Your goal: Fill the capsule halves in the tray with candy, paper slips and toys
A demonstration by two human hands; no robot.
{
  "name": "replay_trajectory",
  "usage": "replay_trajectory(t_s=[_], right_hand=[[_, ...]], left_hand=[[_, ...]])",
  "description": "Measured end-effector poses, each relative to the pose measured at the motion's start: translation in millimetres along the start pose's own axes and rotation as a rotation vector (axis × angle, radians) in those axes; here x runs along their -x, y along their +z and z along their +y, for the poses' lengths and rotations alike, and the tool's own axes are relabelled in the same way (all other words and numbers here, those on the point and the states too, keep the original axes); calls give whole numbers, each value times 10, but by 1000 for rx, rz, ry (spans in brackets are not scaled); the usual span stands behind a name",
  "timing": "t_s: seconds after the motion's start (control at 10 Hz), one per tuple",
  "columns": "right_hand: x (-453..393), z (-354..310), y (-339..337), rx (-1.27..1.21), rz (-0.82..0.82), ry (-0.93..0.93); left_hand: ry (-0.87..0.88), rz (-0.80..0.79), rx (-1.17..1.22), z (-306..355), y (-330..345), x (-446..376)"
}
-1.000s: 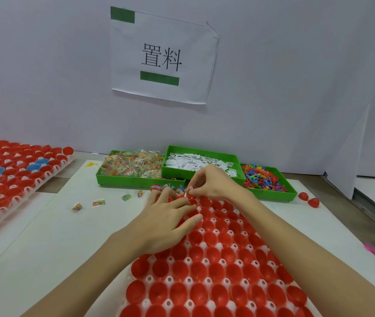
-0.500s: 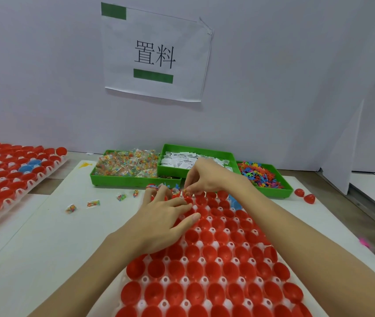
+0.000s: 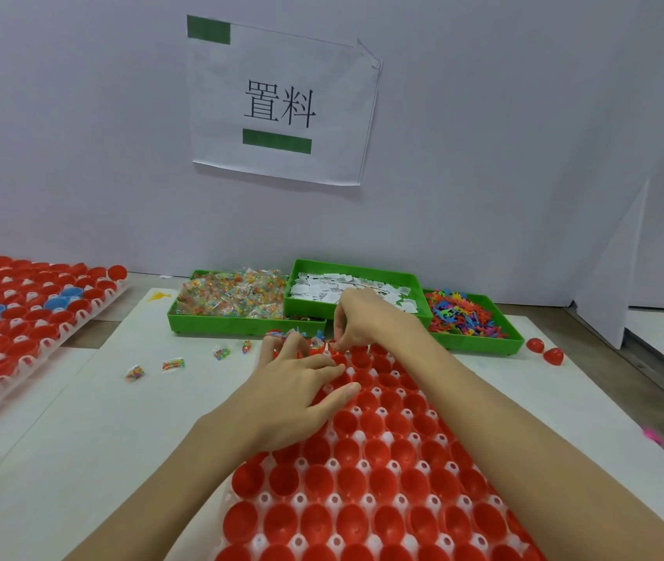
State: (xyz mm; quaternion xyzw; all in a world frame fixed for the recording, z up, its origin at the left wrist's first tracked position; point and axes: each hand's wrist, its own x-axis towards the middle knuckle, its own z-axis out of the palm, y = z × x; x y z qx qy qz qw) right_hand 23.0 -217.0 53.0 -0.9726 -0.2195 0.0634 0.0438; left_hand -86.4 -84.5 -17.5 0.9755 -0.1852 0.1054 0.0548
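A white tray [image 3: 302, 498] of several open red capsule halves [image 3: 346, 451] lies in front of me. My left hand [image 3: 293, 392] rests flat on the tray's far left part, fingers spread over the cups. My right hand [image 3: 362, 317] hovers at the tray's far edge with fingertips pinched together above a capsule half; what they pinch is too small to tell. Behind stand three green bins: candy packets [image 3: 233, 295], paper slips [image 3: 346, 287] and coloured toys [image 3: 463, 315]. Candy packets sit in the farthest cups by my fingertips.
Loose candy packets [image 3: 172, 364] lie on the white table left of the tray. A second tray of red and blue capsules [image 3: 18, 317] sits at the far left. Two red capsule halves [image 3: 544, 350] lie at the right. A white wall with a paper sign stands behind.
My right hand has stayed at the tray's far edge, pinching over the farthest row. The left hand keeps resting on the tray. The camera view shifted slightly.
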Motion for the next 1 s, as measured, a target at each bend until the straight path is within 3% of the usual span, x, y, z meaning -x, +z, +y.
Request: replay_trajectory(t_s=[0.2,0.4,0.6,0.8,0.9,1.0], right_hand=[[100,176,-84,-165,-33,-51],[458,466,38,-357,177,-98],[1061,737,150,-660,378,-138],[1519,943,164,-1013,484,-123],[1517,982,125,-1022,545,-112],[1543,975,167,-916,581,-71]], left_hand=[[45,14,4,-2,-20,13],[98,73,133,4,-64,25],[128,85,119,2,-109,44],[167,286,85,-33,-127,95],[206,352,102,-40,-222,135],[114,236,276,-9,-455,232]])
